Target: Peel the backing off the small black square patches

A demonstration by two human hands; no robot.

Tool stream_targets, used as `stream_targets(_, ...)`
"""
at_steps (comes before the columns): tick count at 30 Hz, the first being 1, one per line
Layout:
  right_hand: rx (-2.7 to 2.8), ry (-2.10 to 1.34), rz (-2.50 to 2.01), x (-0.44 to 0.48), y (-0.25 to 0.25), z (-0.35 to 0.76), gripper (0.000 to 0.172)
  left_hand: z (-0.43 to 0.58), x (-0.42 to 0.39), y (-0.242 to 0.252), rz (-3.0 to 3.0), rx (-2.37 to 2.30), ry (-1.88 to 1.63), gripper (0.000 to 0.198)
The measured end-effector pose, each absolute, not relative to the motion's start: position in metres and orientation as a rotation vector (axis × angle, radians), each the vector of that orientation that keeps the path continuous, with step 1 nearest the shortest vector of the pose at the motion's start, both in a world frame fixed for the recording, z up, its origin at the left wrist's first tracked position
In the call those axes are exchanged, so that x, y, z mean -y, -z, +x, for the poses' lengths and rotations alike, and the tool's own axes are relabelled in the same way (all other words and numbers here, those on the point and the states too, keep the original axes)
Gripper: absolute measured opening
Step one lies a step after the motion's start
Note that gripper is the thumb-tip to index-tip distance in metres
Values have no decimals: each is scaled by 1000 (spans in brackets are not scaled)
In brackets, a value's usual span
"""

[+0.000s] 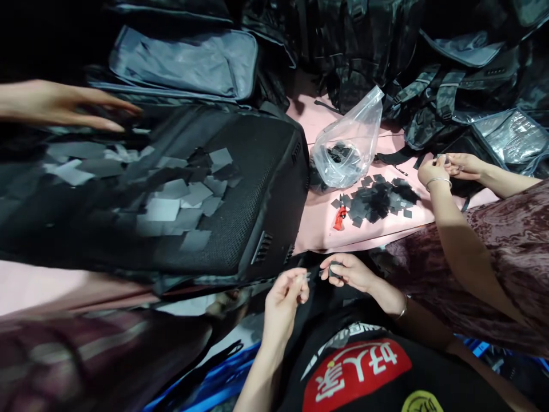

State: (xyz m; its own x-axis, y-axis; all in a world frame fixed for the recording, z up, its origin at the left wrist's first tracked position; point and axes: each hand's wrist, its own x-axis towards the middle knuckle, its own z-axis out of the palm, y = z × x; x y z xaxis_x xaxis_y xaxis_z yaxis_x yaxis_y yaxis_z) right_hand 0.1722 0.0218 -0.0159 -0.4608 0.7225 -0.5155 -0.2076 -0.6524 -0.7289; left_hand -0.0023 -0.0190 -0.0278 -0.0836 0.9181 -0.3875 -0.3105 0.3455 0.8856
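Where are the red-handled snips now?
Head view, right of centre: the red-handled snips lie on the pink tabletop, at the left side of the pile of dark squares, below the clear bag in frame.

Grey squares (163, 209) on black bag (257, 149) at nine o'clock, pink tabletop (317, 222) and red-handled tool (340, 218) at three, mottled maroon garment (429, 286) and charcoal pieces (334, 269) at four, red-patched black top (433, 363) at five

Plaid cloth (77, 360), blurred!
We lose a co-worker's arm (26, 102) past the left edge; the piece (307, 276) in the left hand (283, 294) is too small to tell.
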Motion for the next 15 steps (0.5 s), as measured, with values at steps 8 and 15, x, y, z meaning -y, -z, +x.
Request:
stream_targets(8, 805, -2126, -927, -19, 27, 154, 25, 8, 21, 27, 752, -1233, -1040, 24)
stream_targets(15, 629, -2131, -852, -21, 32, 135, 32, 15, 34, 31, 745, -1362, -1204, 24)
